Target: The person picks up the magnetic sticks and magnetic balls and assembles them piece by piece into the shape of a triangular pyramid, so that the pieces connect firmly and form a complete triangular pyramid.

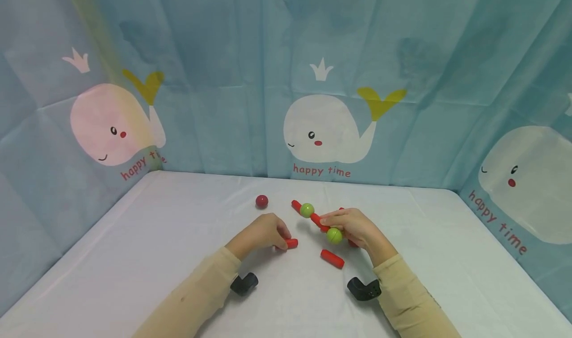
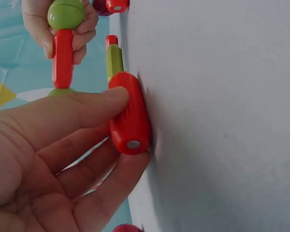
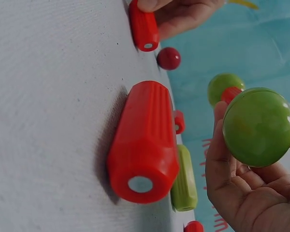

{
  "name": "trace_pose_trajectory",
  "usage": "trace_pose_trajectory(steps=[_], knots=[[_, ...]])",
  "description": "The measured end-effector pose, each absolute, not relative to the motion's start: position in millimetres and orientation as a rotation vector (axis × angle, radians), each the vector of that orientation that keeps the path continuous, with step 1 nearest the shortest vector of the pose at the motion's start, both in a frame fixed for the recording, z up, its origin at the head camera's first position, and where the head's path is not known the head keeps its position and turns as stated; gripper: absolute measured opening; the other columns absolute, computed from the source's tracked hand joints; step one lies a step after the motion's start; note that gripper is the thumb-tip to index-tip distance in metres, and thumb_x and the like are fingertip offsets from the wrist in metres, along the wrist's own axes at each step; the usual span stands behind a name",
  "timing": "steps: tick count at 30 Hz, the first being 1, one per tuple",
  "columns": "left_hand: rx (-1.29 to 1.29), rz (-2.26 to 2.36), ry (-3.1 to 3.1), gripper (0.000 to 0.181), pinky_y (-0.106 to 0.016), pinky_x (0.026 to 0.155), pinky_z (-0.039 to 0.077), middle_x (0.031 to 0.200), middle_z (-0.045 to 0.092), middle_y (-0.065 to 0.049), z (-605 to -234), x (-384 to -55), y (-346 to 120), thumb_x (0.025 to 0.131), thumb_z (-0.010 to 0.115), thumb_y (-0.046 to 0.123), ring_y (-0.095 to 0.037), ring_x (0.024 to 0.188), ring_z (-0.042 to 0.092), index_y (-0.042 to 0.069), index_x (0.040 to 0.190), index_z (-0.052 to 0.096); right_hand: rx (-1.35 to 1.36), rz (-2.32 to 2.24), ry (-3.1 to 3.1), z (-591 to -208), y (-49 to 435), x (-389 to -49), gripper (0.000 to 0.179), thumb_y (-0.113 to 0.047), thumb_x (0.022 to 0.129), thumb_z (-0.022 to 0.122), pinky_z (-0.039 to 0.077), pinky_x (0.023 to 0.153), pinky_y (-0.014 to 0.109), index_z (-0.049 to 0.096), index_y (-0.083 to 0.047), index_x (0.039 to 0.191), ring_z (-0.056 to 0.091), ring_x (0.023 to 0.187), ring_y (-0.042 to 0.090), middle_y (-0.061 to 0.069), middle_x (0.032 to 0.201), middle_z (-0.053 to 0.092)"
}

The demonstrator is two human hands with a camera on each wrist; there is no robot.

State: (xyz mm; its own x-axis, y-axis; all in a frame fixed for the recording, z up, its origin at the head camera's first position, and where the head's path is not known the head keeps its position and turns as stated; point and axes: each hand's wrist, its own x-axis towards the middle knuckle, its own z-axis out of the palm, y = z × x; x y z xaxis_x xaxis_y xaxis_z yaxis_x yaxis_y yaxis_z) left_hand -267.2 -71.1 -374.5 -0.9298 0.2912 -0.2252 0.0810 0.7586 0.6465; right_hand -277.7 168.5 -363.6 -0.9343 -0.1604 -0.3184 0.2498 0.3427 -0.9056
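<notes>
My left hand (image 1: 268,231) pinches a red magnetic rod (image 1: 292,243) between thumb and fingers, low at the white tabletop. A metal disc shows in the end of that rod (image 2: 130,123) in the left wrist view. My right hand (image 1: 355,226) holds another red rod (image 1: 317,220) above the table, with a green ball (image 1: 307,210) at its far end and a second green ball (image 1: 334,235) at its near end. A further red rod (image 1: 296,205) appears in line beyond the far ball; whether it is joined cannot be told.
A loose red rod (image 1: 332,259) lies between the hands, nearer the front. A dark red ball (image 1: 261,201) sits farther back on the left. A green rod (image 3: 184,179) and red pieces lie near my right hand, partly hidden. Whale-printed blue cloth (image 1: 214,129) hangs behind the table.
</notes>
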Motion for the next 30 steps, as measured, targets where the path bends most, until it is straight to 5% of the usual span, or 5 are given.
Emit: trace_pose_trajectory(steps=[30], knots=[[0.012, 1.336, 2.563, 0.019, -0.029, 0.076, 0.054, 0.089, 0.074, 0.001, -373, -274, -77, 0.082, 0.081, 0.026, -0.017, 0.086, 0.063, 0.017, 0.098, 0.08, 0.05, -1.589, 2.252, -368, 163, -276, 0.036, -0.026, 0.09, 0.072, 0.049, 0.071, 0.025, 0.072, -0.001, 0.115, 0.058, 0.086, 0.017, 0.006, 0.102, 0.073]])
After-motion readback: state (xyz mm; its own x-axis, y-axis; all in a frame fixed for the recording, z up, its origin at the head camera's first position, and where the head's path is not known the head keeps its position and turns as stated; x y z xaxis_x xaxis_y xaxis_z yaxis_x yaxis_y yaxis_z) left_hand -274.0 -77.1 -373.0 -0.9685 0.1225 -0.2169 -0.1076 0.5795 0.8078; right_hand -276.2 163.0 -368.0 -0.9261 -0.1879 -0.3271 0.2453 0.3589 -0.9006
